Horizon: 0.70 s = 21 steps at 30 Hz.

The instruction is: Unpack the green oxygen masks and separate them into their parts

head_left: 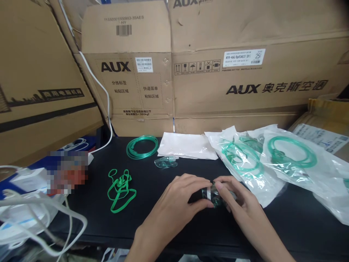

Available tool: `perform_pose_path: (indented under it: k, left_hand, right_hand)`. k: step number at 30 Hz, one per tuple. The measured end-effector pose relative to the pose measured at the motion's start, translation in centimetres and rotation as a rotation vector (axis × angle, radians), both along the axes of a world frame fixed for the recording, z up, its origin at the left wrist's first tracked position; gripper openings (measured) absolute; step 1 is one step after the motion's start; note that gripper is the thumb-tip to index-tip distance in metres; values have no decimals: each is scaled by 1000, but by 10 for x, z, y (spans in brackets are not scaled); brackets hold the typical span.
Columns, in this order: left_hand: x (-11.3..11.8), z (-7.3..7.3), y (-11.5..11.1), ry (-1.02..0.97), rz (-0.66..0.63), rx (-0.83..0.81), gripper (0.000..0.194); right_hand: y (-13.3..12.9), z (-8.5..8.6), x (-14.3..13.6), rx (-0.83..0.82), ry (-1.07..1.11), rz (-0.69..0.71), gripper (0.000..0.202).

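Note:
My left hand (182,198) and my right hand (240,198) meet over the black table, both closed on a small clear, dark-green-tinted mask (215,201) with a pale strip at its left. The fingers hide part of it. Behind my hands lies another small clear piece (165,162) with a pale connector. To the left is a tangle of flat green elastic straps (121,191). A coil of green tubing (131,150) rests further back, beside a white packet (188,145).
Clear bags (261,193) with green tubing and masks cover the table's right side. White cables and adapters (29,179) crowd the left. Large cardboard boxes (199,98) stand along the back, with a smaller open box (328,116) at the right. The black table (95,222) runs between them.

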<state>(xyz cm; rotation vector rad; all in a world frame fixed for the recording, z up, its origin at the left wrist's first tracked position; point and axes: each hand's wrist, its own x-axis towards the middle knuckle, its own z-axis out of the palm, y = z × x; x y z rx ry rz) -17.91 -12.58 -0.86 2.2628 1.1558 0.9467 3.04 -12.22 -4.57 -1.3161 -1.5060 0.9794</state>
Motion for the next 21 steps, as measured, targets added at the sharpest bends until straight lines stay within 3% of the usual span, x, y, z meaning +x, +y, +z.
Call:
perform_pose_path:
  k: [4,9,16,21]
  left_hand:
    - [-6,3,-3,36,36,-41,30]
    - [-11,6,-6,66,131,-63,29]
    - [-20,8,-21,119,163,60,33]
    - [-48,0,-35,224,164,114,16]
  right_hand:
    - [-4,0,2,-4,25,67,45]
    - [-3,-6,6,-7,87,246,50]
    - [6,-18,1,46,40,123,45]
    - [6,-16,1,29,50,114,49]
